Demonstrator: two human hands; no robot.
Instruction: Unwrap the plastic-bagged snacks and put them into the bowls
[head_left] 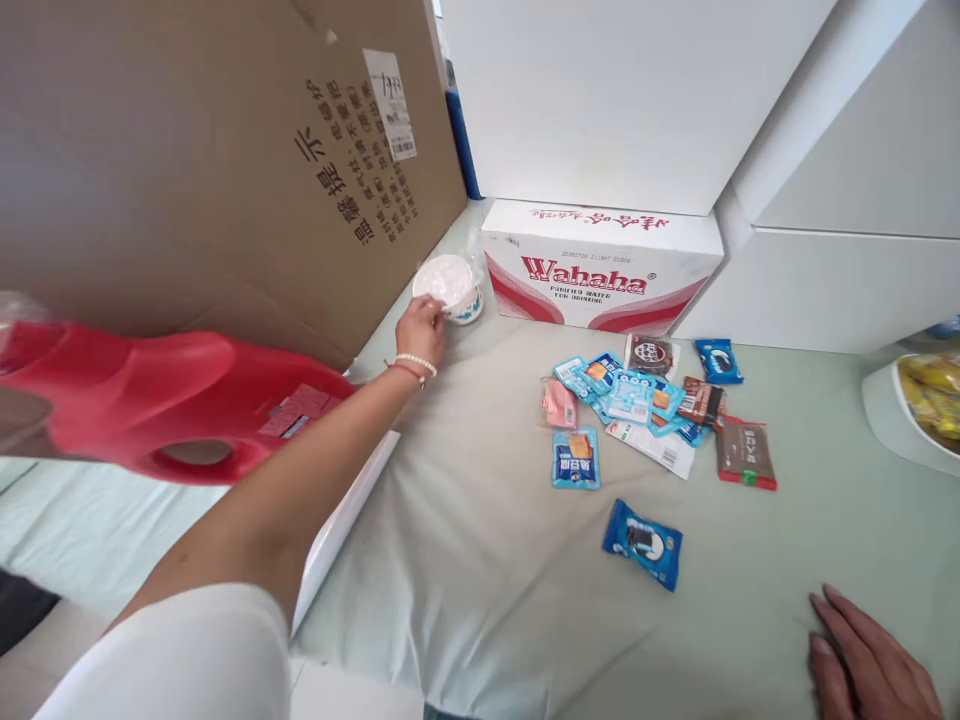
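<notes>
My left hand [421, 335], with a pearl bracelet and a red cord at the wrist, reaches to a white bowl [469, 306] with a blue pattern. Its fingers are closed on the bowl's near rim. What is inside the bowl is too pale to make out. At the bottom right, my right hand [874, 660] lies over the pale green cloth, fingers stretched and holding nothing. Nearest to it is a blue snack packet [643, 545]. Beyond that lies a loose heap of small snack packets [630, 397], mostly light blue, with a brown-and-red packet [746, 453] at its right.
Behind the packets stands a Wahaha water carton [600, 275] below white cabinets [637, 100]. A large cardboard box [225, 150] and a red plastic jug [187, 400] fill the left. A white tub [904, 415] of yellow packets sits at the right edge.
</notes>
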